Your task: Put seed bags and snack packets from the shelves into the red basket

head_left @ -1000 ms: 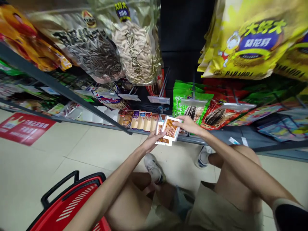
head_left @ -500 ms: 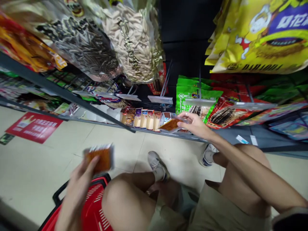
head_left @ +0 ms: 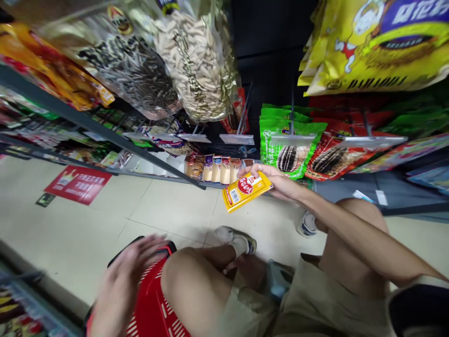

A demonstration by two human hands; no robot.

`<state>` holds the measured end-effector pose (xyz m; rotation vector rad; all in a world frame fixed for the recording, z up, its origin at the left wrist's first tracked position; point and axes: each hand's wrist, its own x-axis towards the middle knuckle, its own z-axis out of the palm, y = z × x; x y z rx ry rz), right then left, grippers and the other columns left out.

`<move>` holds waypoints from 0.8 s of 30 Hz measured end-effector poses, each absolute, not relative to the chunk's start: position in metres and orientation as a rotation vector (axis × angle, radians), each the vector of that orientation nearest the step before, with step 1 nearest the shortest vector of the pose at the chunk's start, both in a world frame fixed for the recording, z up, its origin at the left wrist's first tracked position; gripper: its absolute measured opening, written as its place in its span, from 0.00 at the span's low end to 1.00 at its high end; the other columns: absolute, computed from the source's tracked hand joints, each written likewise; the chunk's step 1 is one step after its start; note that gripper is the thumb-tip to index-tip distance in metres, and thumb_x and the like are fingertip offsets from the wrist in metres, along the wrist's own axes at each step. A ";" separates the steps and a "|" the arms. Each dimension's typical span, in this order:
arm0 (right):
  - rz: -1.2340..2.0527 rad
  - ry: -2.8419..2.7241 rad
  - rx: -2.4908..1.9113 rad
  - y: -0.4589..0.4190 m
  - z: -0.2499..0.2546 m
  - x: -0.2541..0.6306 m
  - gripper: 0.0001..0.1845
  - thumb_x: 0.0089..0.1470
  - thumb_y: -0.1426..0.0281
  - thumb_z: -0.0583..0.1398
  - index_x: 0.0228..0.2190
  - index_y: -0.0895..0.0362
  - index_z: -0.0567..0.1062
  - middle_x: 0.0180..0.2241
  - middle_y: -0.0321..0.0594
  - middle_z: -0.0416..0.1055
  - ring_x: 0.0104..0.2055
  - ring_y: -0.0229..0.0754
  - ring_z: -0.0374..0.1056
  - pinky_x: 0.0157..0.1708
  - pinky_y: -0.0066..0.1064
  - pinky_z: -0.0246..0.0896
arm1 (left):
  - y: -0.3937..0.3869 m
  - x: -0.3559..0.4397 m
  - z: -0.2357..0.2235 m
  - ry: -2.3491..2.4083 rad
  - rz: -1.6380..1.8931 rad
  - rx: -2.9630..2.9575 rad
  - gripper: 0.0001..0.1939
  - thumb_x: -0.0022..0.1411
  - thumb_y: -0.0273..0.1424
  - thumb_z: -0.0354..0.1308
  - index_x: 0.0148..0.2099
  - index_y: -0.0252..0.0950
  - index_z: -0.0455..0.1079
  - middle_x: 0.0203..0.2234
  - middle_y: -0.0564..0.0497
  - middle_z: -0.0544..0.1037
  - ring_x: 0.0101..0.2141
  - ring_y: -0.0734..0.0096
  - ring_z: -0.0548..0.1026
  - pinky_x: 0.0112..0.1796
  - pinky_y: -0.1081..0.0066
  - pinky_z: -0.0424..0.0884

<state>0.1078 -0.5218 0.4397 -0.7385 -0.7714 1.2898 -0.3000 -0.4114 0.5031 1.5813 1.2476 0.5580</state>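
My right hand (head_left: 277, 180) is closed on a flat yellow snack packet (head_left: 246, 191) with a red round label, held in front of the bottom shelf. My left hand (head_left: 122, 281) hovers over the red shopping basket (head_left: 150, 309) at the lower left, blurred by motion, with the fingers stretched out and nothing seen in them. I am crouched, with my knees and shoes (head_left: 237, 238) below the hands.
A low shelf holds a row of small snack packets (head_left: 213, 168). Green and red seed bags (head_left: 291, 150) hang to the right, large seed bags (head_left: 196, 61) hang above, and yellow bags (head_left: 375, 42) sit at top right. A red floor sticker (head_left: 77, 183) lies on the tiled floor.
My left hand dropped from beside the basket to over it and no longer shows the orange packet. My right hand turned its packet so the yellow side shows and drew it slightly back.
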 end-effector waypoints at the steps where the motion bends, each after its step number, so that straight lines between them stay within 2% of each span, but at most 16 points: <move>1: 1.316 -0.777 -0.738 -0.519 0.439 0.105 0.19 0.56 0.66 0.75 0.32 0.55 0.70 0.59 0.47 0.78 0.58 0.49 0.74 0.49 0.32 0.72 | -0.407 -0.265 0.492 1.101 0.534 1.479 0.26 0.70 0.65 0.62 0.53 0.55 0.86 0.56 0.53 0.87 0.57 0.51 0.85 0.53 0.56 0.85; 2: 1.343 -0.786 -0.744 -0.516 0.438 0.103 0.19 0.55 0.66 0.74 0.31 0.55 0.69 0.59 0.47 0.78 0.56 0.48 0.75 0.48 0.32 0.72 | -0.402 -0.226 0.480 0.895 0.463 1.370 0.33 0.68 0.67 0.63 0.55 0.47 0.86 0.60 0.46 0.85 0.58 0.48 0.84 0.54 0.54 0.85; 3: 1.359 -0.793 -0.755 -0.513 0.438 0.102 0.18 0.55 0.66 0.74 0.30 0.56 0.69 0.60 0.47 0.78 0.54 0.47 0.76 0.47 0.32 0.73 | -0.397 -0.186 0.469 0.765 0.333 1.310 0.40 0.62 0.69 0.67 0.55 0.40 0.86 0.57 0.40 0.86 0.51 0.50 0.87 0.49 0.57 0.86; 4: 1.354 -0.791 -0.774 -0.510 0.437 0.103 0.16 0.54 0.67 0.74 0.31 0.56 0.71 0.61 0.47 0.78 0.52 0.46 0.77 0.46 0.31 0.73 | -0.391 -0.148 0.459 0.668 0.210 1.263 0.41 0.56 0.66 0.75 0.53 0.34 0.85 0.52 0.36 0.87 0.41 0.56 0.87 0.41 0.61 0.86; 5: 1.322 -0.774 -0.800 -0.507 0.436 0.105 0.14 0.55 0.67 0.73 0.34 0.56 0.74 0.61 0.46 0.78 0.51 0.45 0.77 0.46 0.31 0.74 | -0.385 -0.115 0.449 0.593 0.128 1.237 0.38 0.52 0.58 0.82 0.49 0.30 0.84 0.47 0.35 0.87 0.32 0.64 0.83 0.34 0.66 0.84; 7: 1.197 -0.673 -0.849 -0.504 0.434 0.113 0.14 0.58 0.65 0.72 0.45 0.54 0.79 0.61 0.45 0.79 0.52 0.43 0.78 0.49 0.30 0.75 | -0.375 -0.070 0.432 0.531 0.158 1.164 0.34 0.50 0.49 0.86 0.48 0.29 0.81 0.43 0.39 0.87 0.26 0.72 0.79 0.29 0.71 0.80; 9: 1.097 -0.552 -0.889 -0.503 0.432 0.123 0.21 0.64 0.59 0.71 0.54 0.53 0.79 0.58 0.44 0.81 0.53 0.43 0.79 0.53 0.33 0.77 | -0.367 -0.053 0.417 0.534 0.294 1.109 0.33 0.52 0.47 0.86 0.52 0.32 0.80 0.44 0.41 0.87 0.30 0.70 0.82 0.32 0.71 0.81; 10: 1.080 -0.530 -0.921 -0.504 0.430 0.128 0.23 0.64 0.55 0.71 0.55 0.53 0.79 0.55 0.45 0.82 0.51 0.43 0.79 0.52 0.34 0.79 | -0.364 -0.052 0.411 0.549 0.357 1.096 0.34 0.53 0.47 0.85 0.53 0.33 0.80 0.45 0.42 0.87 0.33 0.67 0.84 0.34 0.70 0.83; 13: 1.049 -0.628 -1.085 -0.504 0.421 0.137 0.32 0.53 0.49 0.79 0.48 0.57 0.81 0.41 0.44 0.83 0.39 0.42 0.79 0.39 0.32 0.80 | -0.361 -0.058 0.399 0.614 0.366 1.143 0.36 0.49 0.48 0.87 0.53 0.33 0.81 0.46 0.41 0.88 0.39 0.61 0.86 0.40 0.66 0.84; 16: 0.932 -0.672 -1.213 -0.502 0.413 0.142 0.36 0.43 0.46 0.83 0.38 0.57 0.79 0.29 0.37 0.78 0.28 0.37 0.72 0.27 0.28 0.74 | -0.362 -0.057 0.393 0.635 0.243 1.233 0.37 0.45 0.51 0.87 0.48 0.30 0.83 0.44 0.40 0.88 0.39 0.60 0.86 0.42 0.65 0.83; 20: 0.827 -0.670 -1.325 -0.497 0.408 0.145 0.31 0.47 0.47 0.82 0.36 0.56 0.79 0.25 0.33 0.74 0.25 0.35 0.68 0.24 0.26 0.68 | -0.358 -0.049 0.392 0.606 0.327 1.273 0.33 0.51 0.53 0.84 0.47 0.32 0.85 0.43 0.42 0.89 0.40 0.62 0.86 0.41 0.69 0.80; 24: 0.783 -0.719 -1.347 -0.494 0.408 0.146 0.32 0.48 0.45 0.81 0.37 0.56 0.80 0.27 0.35 0.75 0.28 0.37 0.70 0.26 0.28 0.70 | -0.357 -0.047 0.396 0.572 0.456 1.290 0.32 0.51 0.52 0.84 0.46 0.32 0.85 0.40 0.42 0.89 0.40 0.55 0.87 0.44 0.62 0.82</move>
